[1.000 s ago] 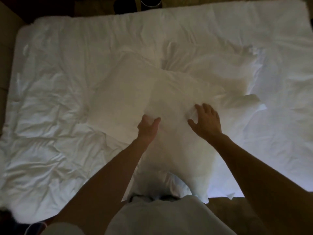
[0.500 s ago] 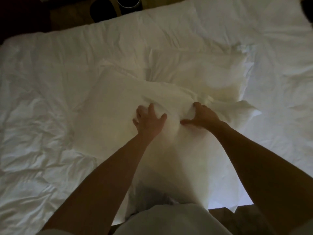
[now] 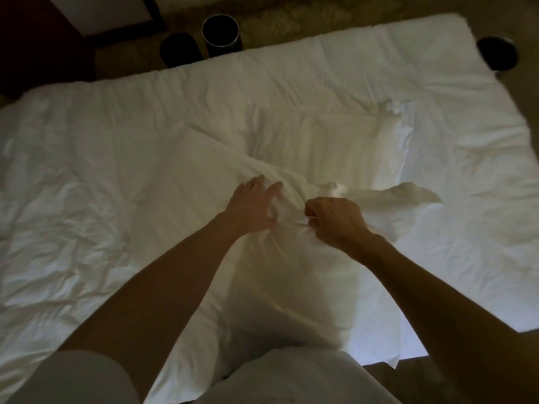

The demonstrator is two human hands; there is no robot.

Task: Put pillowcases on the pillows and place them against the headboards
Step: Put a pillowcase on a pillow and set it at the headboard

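Head | left hand [image 3: 253, 206] splayed flat on pillowcase [image 3: 291, 258] | right hand [image 3: 335, 218] fisted gripping it

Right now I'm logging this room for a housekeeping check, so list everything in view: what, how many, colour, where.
bed: one, white crumpled cover, fills most of the view
near pillow: one, white, mid-bed, under both hands
far pillow: one, white, just beyond the near one, partly overlapped by it
pillowcase: one, white, bunched at the near edge under the hands; how far it is on the pillow I cannot tell
dark bins: two, dark, on the floor past the far edge of the bed
dark round object: one, far right corner, on the floor
left hand: fingers spread, pressing the fabric
right hand: closed grip on a fold of fabric
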